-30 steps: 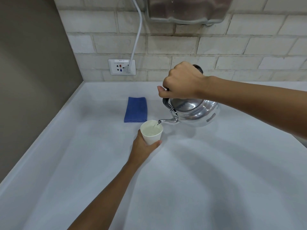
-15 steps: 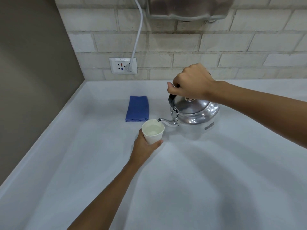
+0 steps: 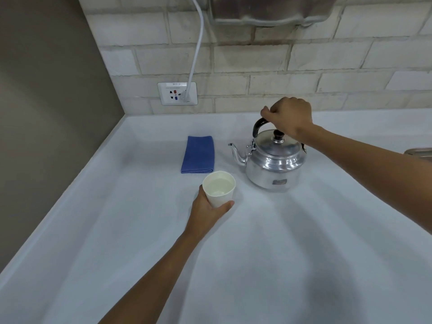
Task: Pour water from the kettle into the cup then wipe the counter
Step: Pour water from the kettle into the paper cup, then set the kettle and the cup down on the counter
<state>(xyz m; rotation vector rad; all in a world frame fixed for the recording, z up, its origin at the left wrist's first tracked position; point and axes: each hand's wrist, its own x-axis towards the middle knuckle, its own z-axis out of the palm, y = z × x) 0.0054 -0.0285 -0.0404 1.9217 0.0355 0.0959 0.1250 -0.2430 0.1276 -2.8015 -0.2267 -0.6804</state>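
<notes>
The polished silver metal kettle with a black handle stands upright right of frame centre on a pale white counter, spout pointing left. We see our right hand closed around its handle. Our left hand wraps the white paper cup just below centre, water inside. A folded blue cloth lies above the cup. Behind, a cream brick wall carries a white socket with a cord plugged in.
</notes>
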